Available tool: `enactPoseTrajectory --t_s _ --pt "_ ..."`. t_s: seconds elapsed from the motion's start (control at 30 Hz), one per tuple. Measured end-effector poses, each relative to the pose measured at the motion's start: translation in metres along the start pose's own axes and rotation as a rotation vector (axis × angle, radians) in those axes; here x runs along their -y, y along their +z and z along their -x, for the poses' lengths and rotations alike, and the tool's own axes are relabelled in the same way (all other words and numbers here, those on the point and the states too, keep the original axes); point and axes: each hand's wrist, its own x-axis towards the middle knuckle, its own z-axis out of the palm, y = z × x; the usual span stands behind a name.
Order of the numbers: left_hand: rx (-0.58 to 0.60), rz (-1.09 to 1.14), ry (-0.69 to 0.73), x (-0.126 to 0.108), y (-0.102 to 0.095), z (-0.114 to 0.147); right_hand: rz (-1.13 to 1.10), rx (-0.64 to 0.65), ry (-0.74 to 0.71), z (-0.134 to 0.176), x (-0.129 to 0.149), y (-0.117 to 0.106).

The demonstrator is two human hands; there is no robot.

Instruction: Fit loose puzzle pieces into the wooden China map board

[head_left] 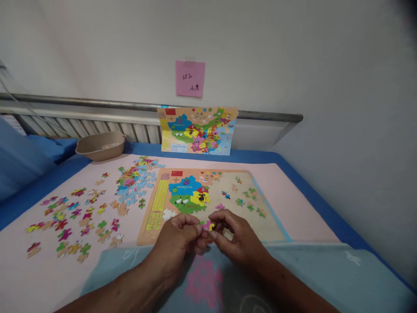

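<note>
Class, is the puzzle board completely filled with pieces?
No; the puzzle board has a bare area on its right, where loose pieces lie scattered.

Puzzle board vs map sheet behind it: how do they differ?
The puzzle board lies flat; the map sheet stands upright.
The puzzle board's map is only partly filled, its right side mostly bare cream with loose pieces; the map sheet shows the map complete.
Shared: both have a red flag at upper left.
</note>
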Motion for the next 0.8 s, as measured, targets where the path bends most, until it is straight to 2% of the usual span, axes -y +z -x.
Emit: enactPoseTrajectory --t_s 0.2,0.4,0.8 --pt "0.04 0.026 -0.023 0.006 -0.002 0.001 0.064 -0.042 -0.049 0.0 0.001 -0.004" --pt "0.012 -0.014 -0.061 0.011 0.001 0.003 0.218 -0.068 -0.159 0.001 0.0 -0.005" --pt "0.046 0.017 -0.088 0.015 0.001 -0.003 0.286 -0.119 -0.202 -0.001 -0.003 -0.003"
